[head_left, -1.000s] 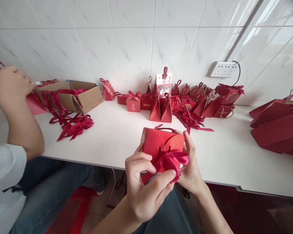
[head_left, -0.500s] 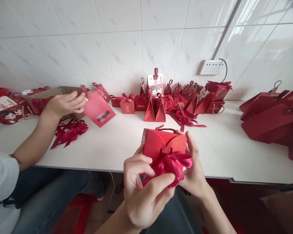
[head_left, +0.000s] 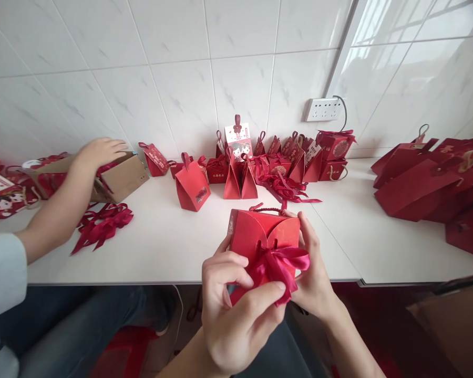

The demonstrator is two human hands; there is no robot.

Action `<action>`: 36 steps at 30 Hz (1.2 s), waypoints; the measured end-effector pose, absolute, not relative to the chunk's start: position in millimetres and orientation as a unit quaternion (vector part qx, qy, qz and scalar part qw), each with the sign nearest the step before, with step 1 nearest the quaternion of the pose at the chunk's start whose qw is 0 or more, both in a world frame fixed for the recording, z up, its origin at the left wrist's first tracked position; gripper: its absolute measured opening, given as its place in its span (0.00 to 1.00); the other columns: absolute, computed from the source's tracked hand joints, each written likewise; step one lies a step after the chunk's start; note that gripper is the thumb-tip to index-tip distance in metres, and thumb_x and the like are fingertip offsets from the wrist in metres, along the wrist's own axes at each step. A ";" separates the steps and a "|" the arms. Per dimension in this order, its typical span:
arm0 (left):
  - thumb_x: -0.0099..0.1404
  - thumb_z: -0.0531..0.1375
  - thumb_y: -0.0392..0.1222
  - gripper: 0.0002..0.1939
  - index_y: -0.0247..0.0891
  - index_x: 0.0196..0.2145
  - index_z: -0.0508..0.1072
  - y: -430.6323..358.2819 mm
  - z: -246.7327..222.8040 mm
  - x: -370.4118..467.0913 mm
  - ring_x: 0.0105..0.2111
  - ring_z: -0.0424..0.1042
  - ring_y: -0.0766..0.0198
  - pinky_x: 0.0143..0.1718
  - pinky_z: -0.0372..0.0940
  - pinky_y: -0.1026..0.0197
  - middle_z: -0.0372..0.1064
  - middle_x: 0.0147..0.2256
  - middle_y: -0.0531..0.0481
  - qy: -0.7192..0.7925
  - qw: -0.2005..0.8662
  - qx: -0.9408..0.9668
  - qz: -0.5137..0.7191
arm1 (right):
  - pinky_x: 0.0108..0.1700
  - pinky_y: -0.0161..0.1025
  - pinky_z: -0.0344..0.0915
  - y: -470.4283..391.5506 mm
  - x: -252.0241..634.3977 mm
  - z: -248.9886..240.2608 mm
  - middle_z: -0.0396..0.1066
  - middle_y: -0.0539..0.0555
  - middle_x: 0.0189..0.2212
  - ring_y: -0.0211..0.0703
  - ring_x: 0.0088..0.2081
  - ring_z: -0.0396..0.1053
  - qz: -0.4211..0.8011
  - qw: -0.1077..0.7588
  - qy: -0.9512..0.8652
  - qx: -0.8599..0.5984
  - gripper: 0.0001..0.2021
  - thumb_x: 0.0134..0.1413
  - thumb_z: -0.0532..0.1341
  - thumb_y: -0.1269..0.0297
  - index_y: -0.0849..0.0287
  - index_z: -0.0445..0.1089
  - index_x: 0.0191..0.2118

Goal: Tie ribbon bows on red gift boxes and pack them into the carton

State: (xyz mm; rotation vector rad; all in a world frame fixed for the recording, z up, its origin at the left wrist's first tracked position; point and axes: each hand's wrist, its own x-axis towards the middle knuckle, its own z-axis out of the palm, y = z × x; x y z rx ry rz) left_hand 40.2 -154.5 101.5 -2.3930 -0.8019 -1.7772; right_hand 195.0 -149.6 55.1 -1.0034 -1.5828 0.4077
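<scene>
A small red gift box (head_left: 244,231) with a braided cord handle (head_left: 266,210) is held up just in front of the table edge. A crimson satin ribbon (head_left: 287,257) is tied in a bow on its front face. My left hand (head_left: 236,310) is closed at the lower left of the box, its thumb pressing on a ribbon tail and its fingers curled. My right hand (head_left: 313,273) grips the box from the right side and behind; part of its fingers is hidden by the box.
Behind stand several finished red boxes (head_left: 216,170) and a ribbon pile (head_left: 287,186). A red windowed box (head_left: 191,186) stands left of them. A co-worker's hand (head_left: 100,152) is over a cardboard carton (head_left: 126,176), near loose ribbons (head_left: 104,223). Large red bags (head_left: 413,184) lie right; a power strip (head_left: 324,109) is on the wall.
The co-worker has stood the red windowed box on the table and moved the hand back to the carton. My view has turned slightly left; my hands keep their hold on the box and ribbon.
</scene>
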 end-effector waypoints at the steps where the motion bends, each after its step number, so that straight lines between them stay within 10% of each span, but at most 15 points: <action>1: 0.59 0.60 0.30 0.07 0.41 0.33 0.72 -154.5 101.3 41.4 0.38 0.64 0.63 0.38 0.69 0.58 0.52 0.33 0.52 -0.259 0.024 -0.774 -0.577 | 0.50 0.57 0.68 -149.9 195.4 55.2 0.43 0.59 0.64 0.62 0.62 0.52 0.171 0.576 -0.676 -0.426 0.49 0.47 0.67 0.59 0.38 0.32 0.65; 36: 0.60 0.60 0.32 0.04 0.39 0.32 0.72 -163.1 104.6 39.1 0.36 0.65 0.64 0.36 0.68 0.60 0.54 0.31 0.52 -0.274 0.017 -0.734 -0.622 | 0.50 0.57 0.69 -158.5 181.0 59.5 0.44 0.60 0.64 0.61 0.61 0.53 0.138 0.567 -0.677 -0.449 0.47 0.50 0.65 0.58 0.41 0.31 0.66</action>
